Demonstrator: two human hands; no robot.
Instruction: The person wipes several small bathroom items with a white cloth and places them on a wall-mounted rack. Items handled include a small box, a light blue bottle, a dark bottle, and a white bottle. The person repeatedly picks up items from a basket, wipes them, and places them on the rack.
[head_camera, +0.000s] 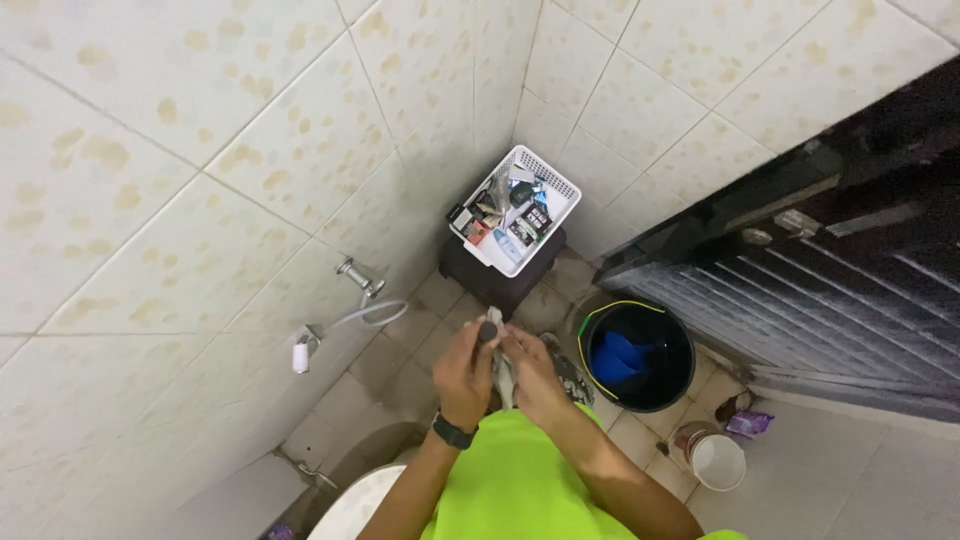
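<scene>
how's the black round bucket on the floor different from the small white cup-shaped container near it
The black round bucket is dark and much bigger; the small white container is pale and far smaller. The bucket holds something blue inside, while the white container looks empty. The bucket has a yellow-green wire handle lying along its rim; no handle shows on the white container. Both are round, open-topped and stand on the tiled floor.

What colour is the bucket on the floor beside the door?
Black, with blue contents, in the head view: bucket.
</scene>
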